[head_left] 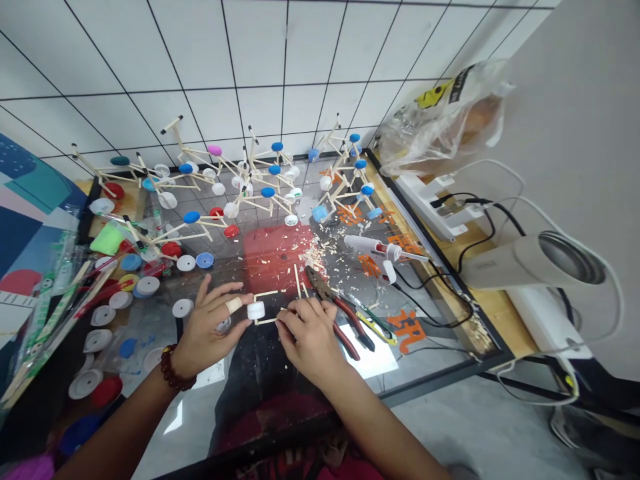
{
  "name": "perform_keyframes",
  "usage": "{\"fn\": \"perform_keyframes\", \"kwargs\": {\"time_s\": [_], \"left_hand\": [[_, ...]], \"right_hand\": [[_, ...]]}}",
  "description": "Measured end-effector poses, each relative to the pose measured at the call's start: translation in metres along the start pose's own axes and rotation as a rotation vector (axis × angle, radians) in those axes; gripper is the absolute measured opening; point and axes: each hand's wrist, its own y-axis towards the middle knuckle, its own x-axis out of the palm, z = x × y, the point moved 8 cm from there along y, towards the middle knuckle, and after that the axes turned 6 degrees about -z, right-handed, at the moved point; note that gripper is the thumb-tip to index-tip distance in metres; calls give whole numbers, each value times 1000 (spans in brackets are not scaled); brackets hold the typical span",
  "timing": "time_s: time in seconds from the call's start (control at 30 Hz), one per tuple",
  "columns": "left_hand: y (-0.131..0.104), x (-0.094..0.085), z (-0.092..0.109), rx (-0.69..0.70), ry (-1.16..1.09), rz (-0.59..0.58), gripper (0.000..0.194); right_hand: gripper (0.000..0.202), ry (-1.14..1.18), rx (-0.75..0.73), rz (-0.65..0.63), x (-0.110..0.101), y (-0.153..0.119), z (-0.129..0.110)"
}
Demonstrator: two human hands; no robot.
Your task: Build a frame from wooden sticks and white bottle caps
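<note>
Between my hands is a white bottle cap (256, 311) with thin wooden sticks (266, 294) fixed at its top and bottom. My left hand (207, 327), with a bandage on one finger and a beaded bracelet at the wrist, pinches this cap piece from the left. The fingertips of my right hand (311, 337) are closed on the right end of the lower stick. Beyond my right hand lie loose sticks (297, 280). Just right of it, red-handled pliers (345, 307) rest on the dark glassy table.
Several stick-and-cap figures (267, 192) stand along the back. Loose caps (98, 339) and wrapped sticks (47, 333) lie left. A white glue gun (383, 250), a green-and-yellow cutter (373, 323), cables and a power strip (435, 207) are right. Wood chips (313, 257) litter the middle.
</note>
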Motion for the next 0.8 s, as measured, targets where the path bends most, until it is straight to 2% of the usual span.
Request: {"fn": "perform_keyframes", "kwargs": {"time_s": [0.33,0.5,0.63,0.8], "left_hand": [[0,0,0,9,-5,10,38],[0,-1,2,12,10,11,39],[0,-2,2,4,20,14,47],[0,-1,2,1,30,8,47]], "right_hand": [[17,-2,82,68,-8,-5,12],[13,6,78,38,-6,-4,12],[20,4,79,7,-2,-4,12],[21,-30,90,-13,-2,-4,12]]}}
